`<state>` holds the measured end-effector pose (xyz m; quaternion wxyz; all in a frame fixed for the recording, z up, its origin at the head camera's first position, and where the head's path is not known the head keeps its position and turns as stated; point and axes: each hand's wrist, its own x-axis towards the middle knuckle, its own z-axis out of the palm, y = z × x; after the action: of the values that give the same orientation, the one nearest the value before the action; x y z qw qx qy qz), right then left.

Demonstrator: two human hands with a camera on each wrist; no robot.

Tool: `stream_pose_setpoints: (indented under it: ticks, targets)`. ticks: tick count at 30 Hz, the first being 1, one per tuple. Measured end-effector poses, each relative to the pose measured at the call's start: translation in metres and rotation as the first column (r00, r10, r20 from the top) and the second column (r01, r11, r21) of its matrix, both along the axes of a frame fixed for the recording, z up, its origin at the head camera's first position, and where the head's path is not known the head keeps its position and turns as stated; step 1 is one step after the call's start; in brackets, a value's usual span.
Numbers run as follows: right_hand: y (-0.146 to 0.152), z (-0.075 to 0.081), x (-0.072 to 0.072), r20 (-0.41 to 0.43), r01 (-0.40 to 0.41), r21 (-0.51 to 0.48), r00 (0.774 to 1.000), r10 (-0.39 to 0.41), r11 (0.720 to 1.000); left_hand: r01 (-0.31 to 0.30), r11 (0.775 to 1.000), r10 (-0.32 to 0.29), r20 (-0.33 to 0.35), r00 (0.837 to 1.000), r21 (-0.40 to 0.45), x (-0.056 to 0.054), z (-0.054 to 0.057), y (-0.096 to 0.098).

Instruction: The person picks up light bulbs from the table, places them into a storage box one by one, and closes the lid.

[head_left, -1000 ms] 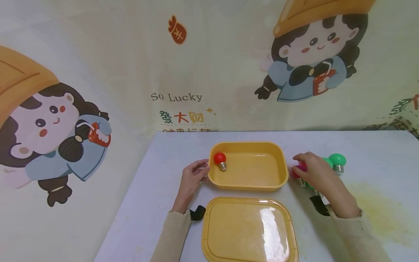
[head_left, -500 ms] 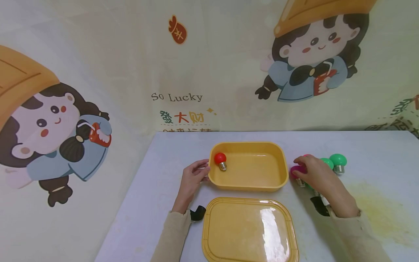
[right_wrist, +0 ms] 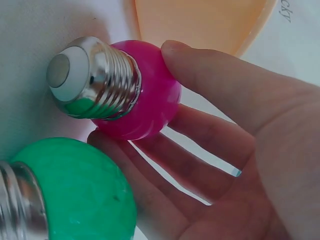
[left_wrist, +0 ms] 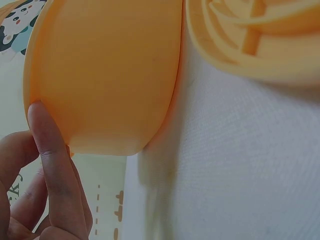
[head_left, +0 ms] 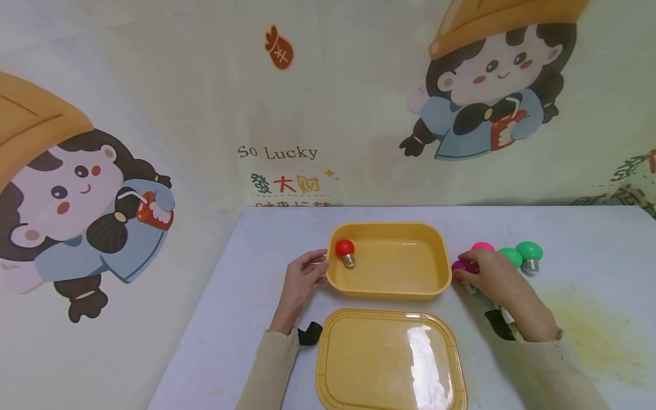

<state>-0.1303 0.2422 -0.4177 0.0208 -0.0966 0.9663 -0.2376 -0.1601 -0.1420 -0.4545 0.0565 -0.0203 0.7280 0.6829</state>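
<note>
My right hand point(head_left: 496, 277) holds a magenta light bulb point(right_wrist: 152, 95) by its round part, thumb on one side and fingers on the other. Its silver screw base point(right_wrist: 102, 80) points away from the palm. In the head view this bulb is beside the right end of a yellow plastic container point(head_left: 389, 295), partly hidden by the hand. A red bulb point(head_left: 345, 248) lies inside the container at the left. My left hand point(head_left: 302, 279) touches the container's left end, one fingertip point(left_wrist: 39, 112) against the outer wall near the rim, the fingers loosely bent.
A yellow lid point(head_left: 384, 359) lies on the white table in front of the container. Beyond the right hand are two green bulbs point(head_left: 529, 250) and a pink bulb point(head_left: 483, 246). Another green bulb point(right_wrist: 80, 190) sits close beside the right hand's fingers.
My right hand has drawn the magenta bulb slightly left, toward the container, uncovering more of the pink bulb behind it. The left hand, container and lid have stayed put.
</note>
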Motion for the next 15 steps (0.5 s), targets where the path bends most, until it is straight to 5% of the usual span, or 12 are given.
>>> stream_pose_setpoints:
  ticks: [4,11,15]
  targets:
    - [0.001,-0.001,0.000,0.006,-0.004,-0.008,1.000,0.004,1.000,0.001,1.000,-0.001,0.008,1.000,-0.002,0.001,0.003,0.000]
    - [0.000,-0.002,0.001,-0.012,-0.031,-0.029,0.999,0.031,0.999,0.025,1.000,-0.025,0.019,1.000,-0.006,0.013,0.031,0.004]
    - [0.000,0.002,0.002,-0.008,-0.026,-0.041,1.000,0.026,0.999,0.025,1.000,-0.024,0.033,0.999,-0.015,0.009,0.024,0.003]
